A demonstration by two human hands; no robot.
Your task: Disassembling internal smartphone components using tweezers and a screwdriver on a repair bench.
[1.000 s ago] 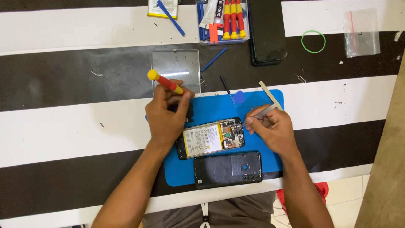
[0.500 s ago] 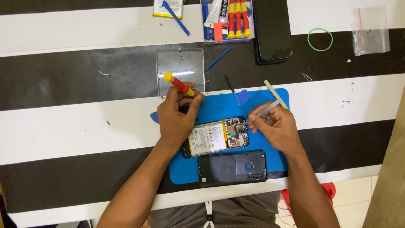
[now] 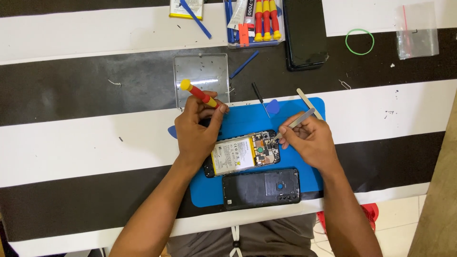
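Note:
An opened phone (image 3: 245, 153) with its battery and circuit board showing lies on a blue mat (image 3: 252, 121). My left hand (image 3: 196, 131) rests on the phone's left end and grips a red and yellow screwdriver (image 3: 199, 93), its handle pointing up and left. My right hand (image 3: 308, 138) holds metal tweezers (image 3: 296, 123) whose tips touch the board at the phone's right end. The dark back cover (image 3: 262, 187) lies on the mat just below the phone.
A clear square tray (image 3: 200, 71) sits above my left hand. A case of red and yellow screwdrivers (image 3: 254, 21), blue pry tools (image 3: 245, 64), a black phone (image 3: 304, 33), a green rubber band (image 3: 359, 41) and a plastic bag (image 3: 417, 29) lie farther back.
The view has shifted slightly. Both hands stay at the phone; the tweezers' tips have come down onto the board.

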